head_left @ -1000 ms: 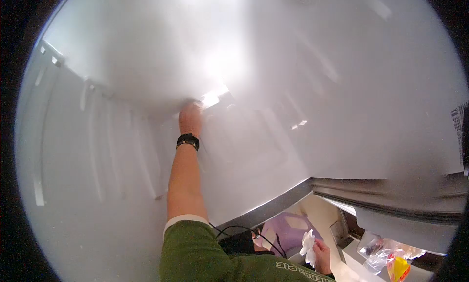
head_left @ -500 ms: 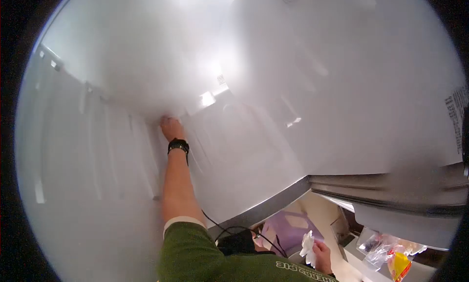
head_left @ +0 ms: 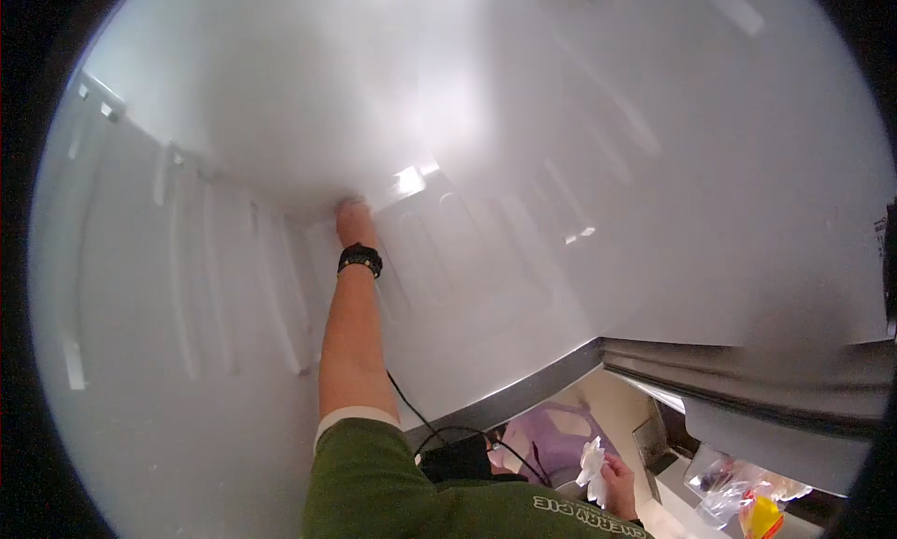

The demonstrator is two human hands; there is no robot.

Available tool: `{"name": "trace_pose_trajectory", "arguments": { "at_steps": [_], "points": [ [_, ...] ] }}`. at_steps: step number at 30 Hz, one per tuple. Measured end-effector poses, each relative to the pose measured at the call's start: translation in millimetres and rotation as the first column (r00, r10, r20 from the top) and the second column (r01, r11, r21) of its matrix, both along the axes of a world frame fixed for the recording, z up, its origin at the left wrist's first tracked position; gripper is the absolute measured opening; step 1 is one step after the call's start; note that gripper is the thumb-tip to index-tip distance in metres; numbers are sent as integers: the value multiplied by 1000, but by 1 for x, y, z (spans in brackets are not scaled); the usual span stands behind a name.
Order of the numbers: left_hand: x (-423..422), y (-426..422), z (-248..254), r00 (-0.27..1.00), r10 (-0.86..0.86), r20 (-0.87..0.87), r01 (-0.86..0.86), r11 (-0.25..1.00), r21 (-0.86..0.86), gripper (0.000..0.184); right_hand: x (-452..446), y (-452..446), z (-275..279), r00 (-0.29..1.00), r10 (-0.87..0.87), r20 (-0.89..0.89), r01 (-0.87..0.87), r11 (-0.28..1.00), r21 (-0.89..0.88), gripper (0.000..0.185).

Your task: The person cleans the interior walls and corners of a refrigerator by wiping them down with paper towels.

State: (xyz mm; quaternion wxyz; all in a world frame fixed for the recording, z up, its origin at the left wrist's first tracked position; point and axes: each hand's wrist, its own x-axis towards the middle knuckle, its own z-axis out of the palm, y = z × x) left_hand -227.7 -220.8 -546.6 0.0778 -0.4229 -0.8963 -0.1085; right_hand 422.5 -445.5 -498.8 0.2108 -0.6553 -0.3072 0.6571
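Observation:
My left hand [head_left: 355, 223], with a black watch [head_left: 360, 259] on its wrist, reaches deep into a white, ribbed refrigerator compartment [head_left: 467, 277]. It touches the floor near the far corner, fingers bent and pressed together; what they hold, if anything, is too blurred to make out. Low on the right, outside the compartment, my right hand [head_left: 618, 486] grips a crumpled white tissue [head_left: 592, 469].
The grey front edge [head_left: 523, 390] crosses below the compartment, beside a folded door seal [head_left: 738, 375]. A black cable [head_left: 411, 406] hangs near my arm. Beyond are a purple stool [head_left: 551, 436] and clear plastic bags [head_left: 729, 488] with a yellow-red packet [head_left: 761, 517].
My left hand moved left and nearer to me along the compartment floor, then back right and farther in. My right hand keeps the tissue in about the same place.

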Motion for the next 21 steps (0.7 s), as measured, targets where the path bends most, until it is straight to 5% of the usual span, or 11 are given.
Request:
{"name": "trace_pose_trajectory", "arguments": {
  "at_steps": [7, 10, 13, 15, 17, 21],
  "points": [
    [42, -9, -4, 958, -287, -18, 285, 956, -72, 11, -8, 9, 15, 995, 83, 53, -82, 996, -24, 29],
    [107, -17, 33, 913, -371, 170, 353, 927, 124, 11, -20, 18, 26, 995, 76, 60, -78, 997, 21, 29],
    [84, -19, 30, 923, -380, 58, 383, 922, -51, 10, -5, 17, 12, 999, 14, 50, -18, 997, 77, 29],
    [65, -19, 19, 996, -23, 91, 7, 984, 176, 12, 13, 11, 1, 997, 38, 70, -43, 996, 81, 29],
    [20, -23, -26, 974, 94, -207, -62, 985, 158, 16, 22, -1, -1, 999, -30, 28, 27, 997, 77, 30],
    [20, -19, -3, 998, 56, 32, -61, 977, 206, 18, 22, -11, 6, 993, -61, 103, 60, 998, 11, 30]
  ]
}}
